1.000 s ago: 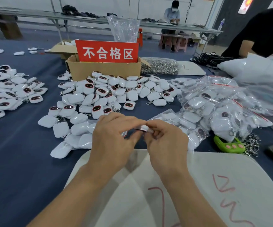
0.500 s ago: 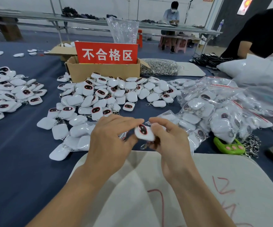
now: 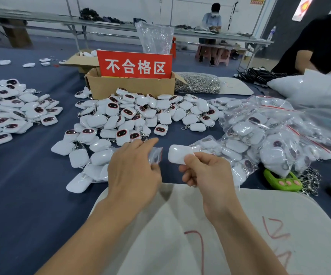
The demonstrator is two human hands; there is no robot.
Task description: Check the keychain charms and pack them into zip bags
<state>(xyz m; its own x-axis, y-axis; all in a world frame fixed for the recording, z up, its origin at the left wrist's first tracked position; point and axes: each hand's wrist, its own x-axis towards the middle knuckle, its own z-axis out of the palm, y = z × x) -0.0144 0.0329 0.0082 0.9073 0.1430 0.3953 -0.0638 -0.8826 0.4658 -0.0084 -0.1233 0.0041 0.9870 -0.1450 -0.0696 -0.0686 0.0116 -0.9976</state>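
My right hand pinches a white keychain charm, plain back side up, above the blue table. My left hand lies a little to its left and holds a small clear zip bag between thumb and fingers. A heap of loose white charms with dark faces lies just beyond both hands. Packed zip bags with charms are piled to the right.
A cardboard box with a red sign stands behind the heap. Another charm pile lies far left. A bag of metal rings, a green toy, a white board near me, and a person's arm at the right.
The hands have parted. The charm turned from face up to back up in my right hand, and my left hand moved left onto a zip bag.
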